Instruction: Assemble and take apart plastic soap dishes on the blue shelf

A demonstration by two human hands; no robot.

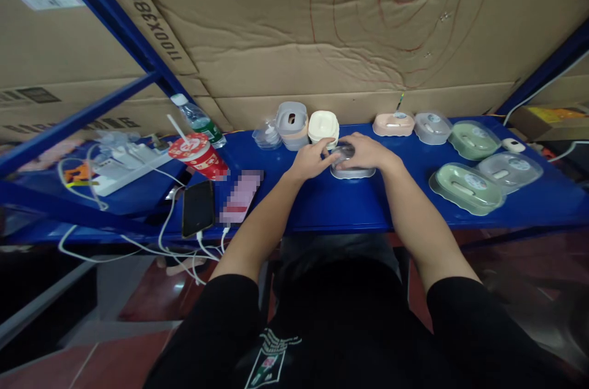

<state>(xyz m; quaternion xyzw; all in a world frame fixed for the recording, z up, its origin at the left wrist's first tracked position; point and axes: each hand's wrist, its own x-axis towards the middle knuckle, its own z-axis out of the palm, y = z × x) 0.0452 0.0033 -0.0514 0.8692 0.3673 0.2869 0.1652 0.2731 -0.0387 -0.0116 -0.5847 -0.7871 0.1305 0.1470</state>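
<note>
A clear-lidded container [353,173] rests on the blue table [340,208] in front of me, partly covered by my hands. My right hand [365,151] curves over its transparent lid from the right, fingers wrapped on it. From the left, my left hand [314,159] reaches its fingertips to the lid's left edge; thumb and forefinger point at it. Just behind my left hand sits a stack of cream cups [323,124]. Left of that stands a grey and pink stack of containers [292,124], with clear lids [267,135] beside it.
Lidded containers in pink [394,124], grey [432,127] and green [468,188] line the right side. At the left are a red cup [200,157], a bottle [201,122], two phones [199,208], a power strip [133,171] and cables. Cardboard [276,21] stands behind.
</note>
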